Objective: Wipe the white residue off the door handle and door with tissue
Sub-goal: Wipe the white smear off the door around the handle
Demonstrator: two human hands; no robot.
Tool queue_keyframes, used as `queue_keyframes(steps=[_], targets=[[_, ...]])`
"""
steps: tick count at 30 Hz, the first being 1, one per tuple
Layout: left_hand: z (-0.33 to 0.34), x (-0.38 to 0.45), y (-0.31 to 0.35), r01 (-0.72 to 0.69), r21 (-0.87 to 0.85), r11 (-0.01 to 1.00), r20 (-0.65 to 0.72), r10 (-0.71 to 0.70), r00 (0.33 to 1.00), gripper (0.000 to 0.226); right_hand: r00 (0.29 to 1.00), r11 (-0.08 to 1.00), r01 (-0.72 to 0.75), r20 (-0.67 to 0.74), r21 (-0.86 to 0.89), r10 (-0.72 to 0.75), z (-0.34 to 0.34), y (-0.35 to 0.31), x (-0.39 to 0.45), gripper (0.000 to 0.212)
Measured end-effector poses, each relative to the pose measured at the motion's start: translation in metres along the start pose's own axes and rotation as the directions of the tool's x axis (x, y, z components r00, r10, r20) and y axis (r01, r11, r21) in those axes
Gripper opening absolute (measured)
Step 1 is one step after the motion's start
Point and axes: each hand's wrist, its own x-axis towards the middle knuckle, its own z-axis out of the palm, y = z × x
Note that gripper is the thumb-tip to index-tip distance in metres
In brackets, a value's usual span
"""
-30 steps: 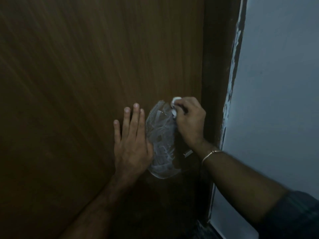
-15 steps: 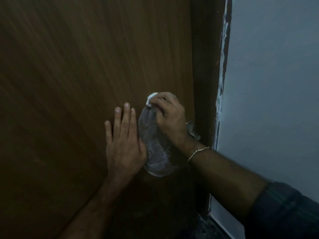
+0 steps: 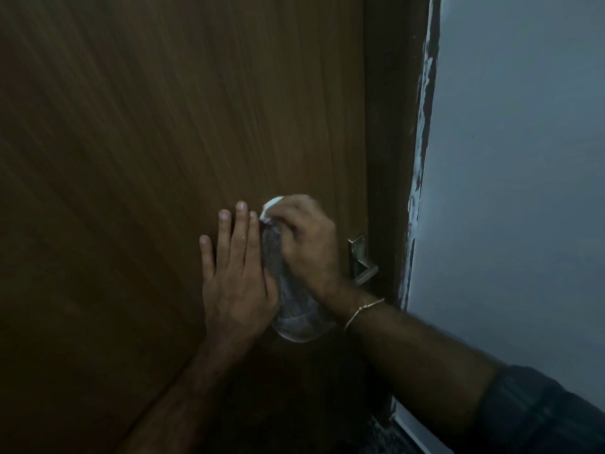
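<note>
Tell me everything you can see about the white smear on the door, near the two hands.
The white residue is a thin, streaky, half-transparent film on the brown wooden door. It forms a tall oval patch with a brighter curved lower edge. The left hand lies flat on the door along its left side. The right hand covers its upper right part and presses a white tissue at its top end. The metal door handle sits to its right, apart from it.

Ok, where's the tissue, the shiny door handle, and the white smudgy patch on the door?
tissue [image 3: 271, 204]: head view, white wad sticking out above the right hand's fingers.
door handle [image 3: 360, 260]: head view, metal plate.
white residue [image 3: 296, 322]: head view, lower part of the smear.
</note>
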Motion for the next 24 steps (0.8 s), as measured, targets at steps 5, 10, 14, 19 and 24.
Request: queue_keyframes(steps=[5,10,14,19,24], targets=[[-0.014,-0.002,0.005,-0.003,-0.182,0.983,-0.051,-0.006,0.999,0.078,0.925,0.793,-0.38,0.224,0.477,0.308,-0.017,0.012,0.012,0.02],[-0.04,0.004,0.02,0.238,-0.876,0.419,0.142,-0.247,0.958,0.053,0.624,-0.119,-0.698,0.681,0.706,0.384,-0.045,0.021,-0.009,0.038],[-0.044,0.013,0.031,0.486,-0.873,-0.047,0.483,-0.218,0.848,0.042,0.614,-0.077,-0.729,0.699,0.68,0.367,-0.067,0.007,-0.011,0.041],[-0.044,0.01,0.035,0.555,-0.793,-0.251,0.596,-0.133,0.792,0.033,0.558,0.087,-0.811,0.722,0.578,0.408,-0.104,-0.004,-0.018,0.034],[-0.041,0.0,0.053,0.517,-0.813,-0.268,0.573,-0.209,0.792,0.026,0.526,0.184,-0.846,0.728,0.5,0.439,-0.13,-0.006,-0.038,0.04]])
